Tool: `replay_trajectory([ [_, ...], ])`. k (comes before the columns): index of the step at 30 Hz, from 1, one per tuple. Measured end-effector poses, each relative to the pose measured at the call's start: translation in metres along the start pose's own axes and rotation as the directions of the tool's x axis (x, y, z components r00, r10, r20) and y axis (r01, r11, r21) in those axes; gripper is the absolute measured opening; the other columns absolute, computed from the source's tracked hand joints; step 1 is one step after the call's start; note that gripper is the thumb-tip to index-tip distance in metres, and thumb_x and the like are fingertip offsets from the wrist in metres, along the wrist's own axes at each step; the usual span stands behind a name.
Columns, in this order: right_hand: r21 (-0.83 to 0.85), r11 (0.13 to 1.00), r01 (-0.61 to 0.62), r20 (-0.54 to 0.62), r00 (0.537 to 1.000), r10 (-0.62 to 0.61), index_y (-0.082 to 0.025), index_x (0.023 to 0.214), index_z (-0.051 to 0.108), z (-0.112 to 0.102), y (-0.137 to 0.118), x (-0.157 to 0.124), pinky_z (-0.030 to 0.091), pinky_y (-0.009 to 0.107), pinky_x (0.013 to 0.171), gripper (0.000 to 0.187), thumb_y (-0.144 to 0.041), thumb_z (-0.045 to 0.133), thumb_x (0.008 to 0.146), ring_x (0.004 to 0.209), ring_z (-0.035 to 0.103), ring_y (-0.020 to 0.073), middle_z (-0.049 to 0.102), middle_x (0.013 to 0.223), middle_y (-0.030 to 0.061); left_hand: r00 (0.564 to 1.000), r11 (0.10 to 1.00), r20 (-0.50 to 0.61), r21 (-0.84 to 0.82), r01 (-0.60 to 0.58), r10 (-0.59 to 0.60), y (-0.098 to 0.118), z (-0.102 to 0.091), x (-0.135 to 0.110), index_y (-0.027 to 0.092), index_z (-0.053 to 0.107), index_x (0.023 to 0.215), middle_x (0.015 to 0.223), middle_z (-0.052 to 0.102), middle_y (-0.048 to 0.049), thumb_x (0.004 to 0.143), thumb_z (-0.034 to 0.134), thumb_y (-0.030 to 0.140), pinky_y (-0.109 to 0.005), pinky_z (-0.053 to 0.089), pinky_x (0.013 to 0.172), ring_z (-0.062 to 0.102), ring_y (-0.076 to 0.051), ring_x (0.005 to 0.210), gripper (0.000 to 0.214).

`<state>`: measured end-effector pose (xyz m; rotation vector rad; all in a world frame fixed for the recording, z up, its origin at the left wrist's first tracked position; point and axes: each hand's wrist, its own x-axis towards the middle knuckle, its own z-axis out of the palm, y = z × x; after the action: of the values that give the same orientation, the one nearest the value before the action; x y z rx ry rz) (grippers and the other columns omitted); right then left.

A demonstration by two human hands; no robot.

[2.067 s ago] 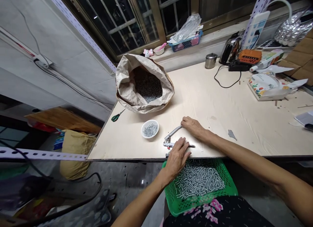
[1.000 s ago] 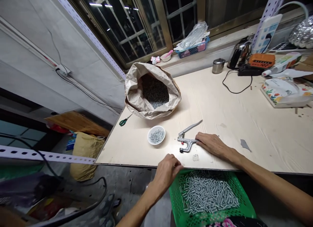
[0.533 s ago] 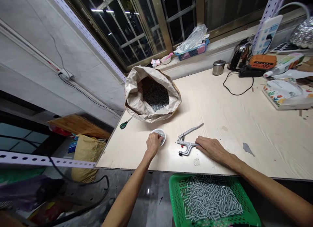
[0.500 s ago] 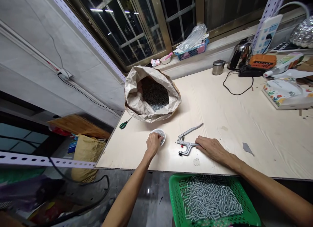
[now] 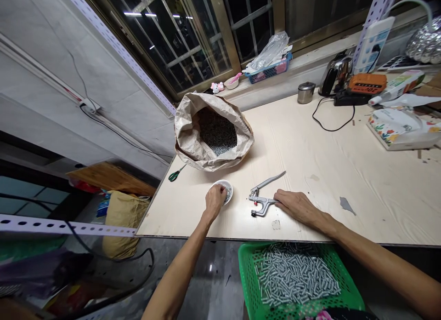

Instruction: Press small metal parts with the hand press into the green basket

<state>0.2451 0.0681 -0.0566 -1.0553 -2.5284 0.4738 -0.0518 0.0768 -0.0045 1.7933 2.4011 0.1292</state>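
Note:
My left hand (image 5: pixel 215 201) is at a small white bowl (image 5: pixel 228 184) of tiny shiny metal pieces. Its fingertips are closed together over the pieces, and whatever they pinch is too small to make out. Closed round the lower handle of a pair of grey snap fastener pliers (image 5: pixel 264 204), my right hand (image 5: pixel 292 207) rests on the table. The jaws of the pliers point left, and their upper handle sticks up apart from the lower one. Behind the bowl stands a paper-lined sack (image 5: pixel 182 127) holding many small dark and silvery metal pieces.
Green-handled scissors (image 5: pixel 175 174) lie at the table's left edge. A green basket (image 5: pixel 246 283) full of metal rods sits below the front edge. Farther back are a metal canister (image 5: pixel 306 94), a kettle (image 5: pixel 336 76), an orange battery (image 5: pixel 367 83) and a tissue pack (image 5: pixel 396 127).
My left hand has shifted slightly back toward the near-left side of the bowl, its fingers still closed. My right hand and the pliers hold their place; the view has moved a little.

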Motion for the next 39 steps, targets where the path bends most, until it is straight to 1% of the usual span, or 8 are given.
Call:
replay_trajectory([
  [7, -0.016, 1.0, 0.01, -0.013, 1.0, -0.01, -0.021, 0.085, 0.05, 0.003, 0.001, -0.002, 0.032, 0.026, 0.057, 0.014, -0.022, 0.039, 0.095, 0.072, 0.055, 0.0133, 0.058, 0.086, 0.0012, 0.995, 0.91, -0.04, -0.409, 0.065, -0.089, -0.013, -0.007, 0.003, 0.016, 0.063, 0.072, 0.069, 0.068, -0.0047, 0.073, 0.051, 0.021, -0.026, 0.042, 0.063, 0.062, -0.017, 0.067, 0.013],
  [11, -0.05, 0.999, -0.019, -0.057, 0.998, 0.016, -0.021, 0.089, 0.056, -0.003, -0.003, 0.002, 0.039, 0.029, 0.062, 0.015, -0.028, 0.044, 0.094, 0.077, 0.056, 0.0168, 0.06, 0.09, 0.0039, 0.982, 0.666, 0.106, -0.723, 0.185, -0.158, -0.01, -0.019, -0.009, 0.015, 0.058, 0.069, 0.061, 0.065, -0.0024, 0.071, 0.057, 0.033, -0.022, 0.04, 0.048, 0.056, -0.013, 0.051, 0.018],
  [15, 0.146, 0.989, 0.018, -0.2, 0.98, 0.012, -0.02, 0.115, 0.057, -0.015, -0.026, 0.026, 0.046, 0.032, 0.076, 0.028, -0.03, 0.038, 0.097, 0.092, 0.058, 0.0188, 0.06, 0.102, 0.0078, 0.948, 0.324, 0.318, -0.899, 0.295, 0.019, 0.015, -0.031, -0.036, 0.012, 0.059, 0.073, 0.066, 0.067, -0.0036, 0.061, 0.074, 0.042, -0.02, 0.045, 0.049, 0.056, -0.009, 0.051, 0.035],
  [22, 0.536, 0.828, 0.163, -0.236, 0.971, -0.038, -0.023, 0.113, 0.062, -0.007, -0.065, 0.058, 0.048, 0.03, 0.077, 0.027, -0.026, 0.041, 0.097, 0.085, 0.061, 0.0146, 0.066, 0.094, 0.0046, 0.866, 0.126, 0.44, -0.898, 0.422, 0.238, 0.05, -0.03, -0.069, 0.011, 0.061, 0.077, 0.069, 0.068, -0.004, 0.06, 0.082, 0.038, -0.021, 0.051, 0.055, 0.059, -0.008, 0.053, 0.039],
  [27, 0.587, 0.799, 0.129, -0.207, 0.978, -0.005, -0.021, 0.1, 0.064, -0.007, -0.076, 0.053, 0.047, 0.03, 0.074, 0.02, -0.02, 0.045, 0.093, 0.082, 0.061, 0.0146, 0.067, 0.089, 0.004, 0.894, 0.086, 0.4, -0.916, 0.391, 0.2, 0.043, -0.017, -0.08, 0.011, 0.061, 0.077, 0.067, 0.066, -0.0011, 0.056, 0.084, 0.036, -0.02, 0.05, 0.056, 0.058, -0.007, 0.054, 0.039],
  [32, 0.732, 0.677, -0.07, 0.031, 0.997, 0.07, -0.018, 0.087, 0.063, -0.01, -0.085, 0.057, 0.045, 0.024, 0.061, 0.02, -0.027, 0.046, 0.092, 0.063, 0.06, 0.0115, 0.064, 0.069, 0.0, 0.972, 0.304, 0.226, -0.932, 0.194, 0.071, 0.037, -0.009, -0.088, 0.013, 0.058, 0.063, 0.051, 0.059, 0.0025, 0.058, 0.08, 0.038, -0.02, 0.043, 0.049, 0.053, -0.008, 0.047, 0.033],
  [35, 0.754, 0.649, -0.099, 0.043, 0.994, 0.101, -0.017, 0.081, 0.062, -0.008, -0.09, 0.062, 0.044, 0.023, 0.059, 0.018, -0.028, 0.05, 0.088, 0.063, 0.06, 0.0114, 0.064, 0.069, 0.0001, 0.983, 0.382, 0.181, -0.911, 0.152, 0.042, 0.036, -0.01, -0.089, 0.013, 0.061, 0.062, 0.051, 0.06, 0.0015, 0.061, 0.076, 0.036, -0.02, 0.044, 0.051, 0.055, -0.009, 0.048, 0.028],
  [39, 0.699, 0.709, -0.095, -0.041, 0.984, 0.172, -0.018, 0.075, 0.059, -0.006, -0.099, 0.072, 0.042, 0.022, 0.057, 0.014, -0.023, 0.051, 0.084, 0.06, 0.057, 0.0108, 0.064, 0.066, -0.0006, 0.983, 0.281, 0.185, -0.943, 0.175, 0.008, 0.032, -0.015, -0.085, 0.012, 0.064, 0.067, 0.054, 0.062, 0.0008, 0.058, 0.078, 0.036, -0.022, 0.047, 0.053, 0.057, -0.01, 0.05, 0.03],
])
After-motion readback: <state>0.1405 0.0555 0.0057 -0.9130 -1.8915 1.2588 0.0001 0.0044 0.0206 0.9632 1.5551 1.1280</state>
